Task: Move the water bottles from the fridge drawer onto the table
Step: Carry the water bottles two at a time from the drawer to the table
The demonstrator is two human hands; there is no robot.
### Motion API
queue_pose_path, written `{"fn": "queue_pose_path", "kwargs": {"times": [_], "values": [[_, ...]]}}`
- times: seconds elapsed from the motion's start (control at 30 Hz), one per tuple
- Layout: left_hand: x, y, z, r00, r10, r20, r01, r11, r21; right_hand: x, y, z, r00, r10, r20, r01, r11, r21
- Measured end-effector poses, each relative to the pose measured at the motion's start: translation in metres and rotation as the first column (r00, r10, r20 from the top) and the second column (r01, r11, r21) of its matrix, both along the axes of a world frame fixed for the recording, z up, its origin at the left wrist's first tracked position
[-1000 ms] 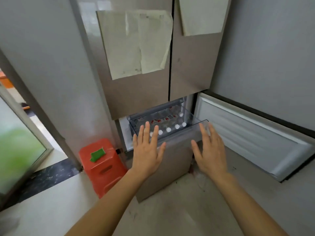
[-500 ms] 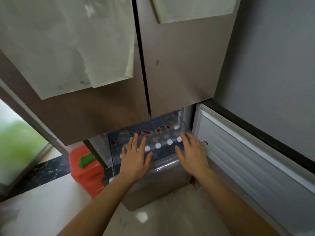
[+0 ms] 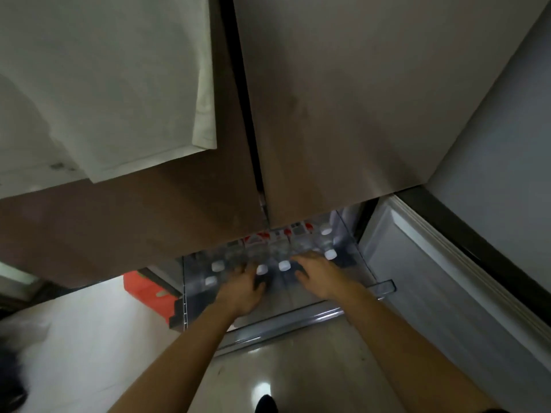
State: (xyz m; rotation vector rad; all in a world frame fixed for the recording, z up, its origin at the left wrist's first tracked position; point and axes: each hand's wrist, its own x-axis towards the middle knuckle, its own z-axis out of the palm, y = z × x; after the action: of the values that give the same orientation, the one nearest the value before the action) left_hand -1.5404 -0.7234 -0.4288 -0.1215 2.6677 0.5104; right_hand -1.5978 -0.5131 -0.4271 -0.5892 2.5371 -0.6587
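Observation:
Several clear water bottles with white caps lie in the transparent fridge drawer, which is pulled out under the closed upper doors. Both my hands are down inside the drawer on top of the bottles. My left hand rests with its fingers and thumb either side of one cap. My right hand lies over the bottles to the right, fingers reaching toward the back. The view is blurred, so I cannot tell whether either hand grips a bottle. Red-labelled bottle bodies show further back.
The open lower fridge door swings out on the right. An orange plastic stool stands left of the drawer. The brown upper fridge doors, with paper sheets stuck on them, hang close over my head.
I have leaned in closer and lower. Both hands went from hovering at the drawer's front edge to down inside it, onto the bottles.

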Motion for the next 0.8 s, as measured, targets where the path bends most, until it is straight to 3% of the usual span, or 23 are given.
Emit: {"fn": "queue_pose_path", "kwargs": {"times": [0.27,0.43,0.53,0.67,0.8], "values": [[-0.034,-0.007,-0.042,0.985,-0.038,0.165,0.029,0.998,0.058,-0.038,-0.039,-0.041,0.978,0.053,0.202,-0.089,0.980,0.175],[-0.040,-0.013,-0.052,0.986,0.042,0.161,-0.069,0.984,0.166,-0.038,-0.046,-0.047,0.963,0.096,0.253,-0.143,0.973,0.178],[-0.036,-0.013,-0.049,0.984,0.032,0.174,-0.057,0.988,0.145,-0.037,-0.042,-0.045,0.955,0.087,0.282,-0.147,0.969,0.199],[-0.015,-0.003,-0.037,0.969,-0.031,0.247,-0.009,0.987,0.158,-0.020,-0.033,-0.037,0.896,0.166,0.411,-0.283,0.928,0.243],[0.000,0.002,-0.031,0.957,-0.044,0.286,-0.006,0.985,0.172,-0.008,-0.028,-0.030,0.876,0.232,0.424,-0.367,0.890,0.272]]}}
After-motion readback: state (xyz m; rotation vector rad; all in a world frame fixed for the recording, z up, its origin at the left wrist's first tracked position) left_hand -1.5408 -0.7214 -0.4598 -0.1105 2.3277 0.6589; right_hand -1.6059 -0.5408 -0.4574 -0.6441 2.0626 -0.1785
